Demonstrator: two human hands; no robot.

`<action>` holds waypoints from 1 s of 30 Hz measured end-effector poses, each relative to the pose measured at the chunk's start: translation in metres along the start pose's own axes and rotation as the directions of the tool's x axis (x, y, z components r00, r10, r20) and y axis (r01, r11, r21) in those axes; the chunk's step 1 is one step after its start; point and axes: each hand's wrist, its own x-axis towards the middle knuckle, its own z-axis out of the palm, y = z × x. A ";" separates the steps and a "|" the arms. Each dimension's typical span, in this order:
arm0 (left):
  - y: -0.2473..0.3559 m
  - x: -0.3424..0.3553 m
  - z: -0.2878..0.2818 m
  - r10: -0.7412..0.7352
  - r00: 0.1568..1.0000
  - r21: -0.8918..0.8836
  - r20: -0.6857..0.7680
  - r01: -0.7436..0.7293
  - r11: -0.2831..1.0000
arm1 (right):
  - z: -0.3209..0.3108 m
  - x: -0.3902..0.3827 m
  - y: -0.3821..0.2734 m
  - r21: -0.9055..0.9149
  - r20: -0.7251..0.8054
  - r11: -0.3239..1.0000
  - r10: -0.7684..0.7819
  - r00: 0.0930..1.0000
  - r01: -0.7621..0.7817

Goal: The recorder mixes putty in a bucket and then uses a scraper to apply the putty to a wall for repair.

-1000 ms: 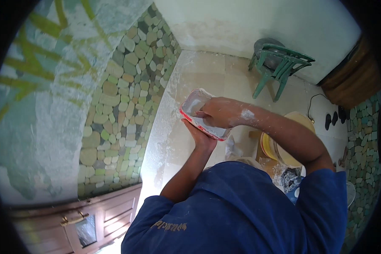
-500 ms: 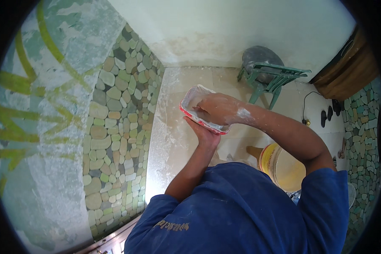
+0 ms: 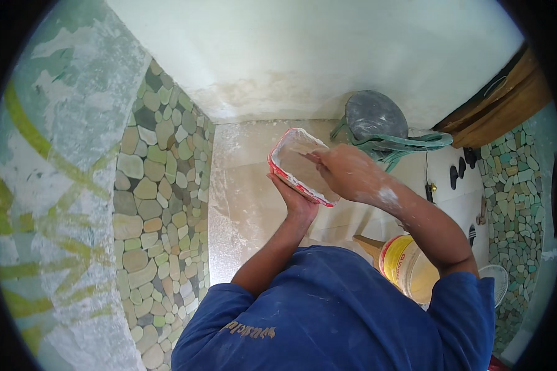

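My left hand (image 3: 299, 205) holds up a rectangular tub (image 3: 280, 172) from beneath, its palm and fingers against the side and underside. The tub has a red outside, and its rim is smeared white. Pale wet paste (image 3: 304, 175) coats the inside. My right hand (image 3: 351, 173) is closed over the tub's far right side, fingers pointing left into it. A thin paste-coated tool (image 3: 304, 149) shows at its fingertips; its exact kind is hard to make out. White smears mark the right hand and wrist.
A round dark stool seat (image 3: 376, 115) and a green plastic chair (image 3: 408, 143) stand by the far wall. A yellow bucket (image 3: 402, 263) is beside my right side. Pebble tiles (image 3: 161, 204) line the left wall; dark footwear (image 3: 457, 172) lies at right.
My right hand has drawn back to the right from deep in the tub, showing more paste and the thin tool. My left hand still supports the tub. The whole view has shifted.
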 end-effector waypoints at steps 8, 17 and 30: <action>0.000 0.034 0.019 -0.156 0.983 -0.031 0.096 0.159 0.987 | -0.005 0.028 0.008 -0.026 -0.080 0.973 0.225 0.971 -0.228; -0.016 0.045 0.032 -0.263 0.952 0.002 0.154 0.266 0.964 | -0.006 0.016 0.035 0.246 -0.264 0.963 0.173 0.949 -0.107; -0.040 0.052 0.020 -0.310 0.951 0.090 0.008 0.308 0.947 | 0.005 0.014 0.041 0.115 -0.142 0.979 0.181 0.973 -0.166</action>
